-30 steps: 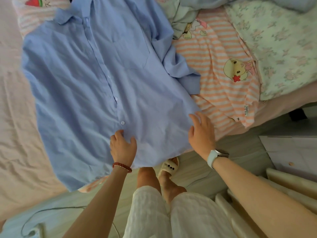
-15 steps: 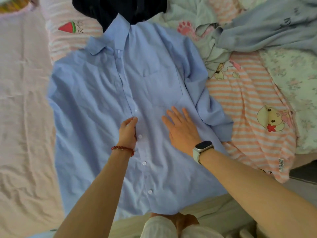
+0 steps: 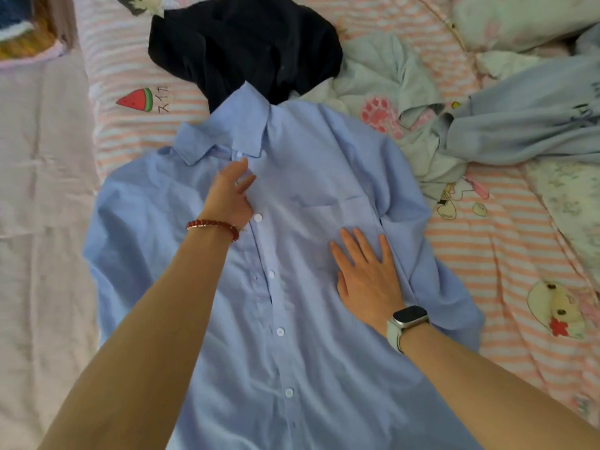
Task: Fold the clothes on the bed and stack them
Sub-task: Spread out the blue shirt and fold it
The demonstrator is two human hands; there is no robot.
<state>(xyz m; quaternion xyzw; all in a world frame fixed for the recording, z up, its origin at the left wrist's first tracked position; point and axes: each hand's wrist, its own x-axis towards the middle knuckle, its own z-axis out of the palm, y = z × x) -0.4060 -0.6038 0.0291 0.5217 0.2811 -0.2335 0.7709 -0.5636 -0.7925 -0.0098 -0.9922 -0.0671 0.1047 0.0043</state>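
A light blue button-up shirt [image 3: 302, 319] lies spread front-up on the bed, collar toward the far side. My left hand [image 3: 229, 196], with a red bead bracelet, rests flat on the button placket just below the collar, fingers apart. My right hand [image 3: 367, 274], with a watch on the wrist, presses flat on the shirt's chest below the pocket. The shirt's right sleeve is folded along its side. Neither hand grips cloth.
A dark navy garment [image 3: 246, 43] lies crumpled beyond the collar. A pale green garment [image 3: 389, 86] and a grey-blue one [image 3: 526, 125] are heaped at the far right. The bed has a pink-striped cartoon sheet [image 3: 487, 248] and a plain pink cover [image 3: 42, 196] on the left.
Both hands have slid from the shirt's hem up along its front toward the collar and chest, smoothing it. The view has moved forward over the bed.
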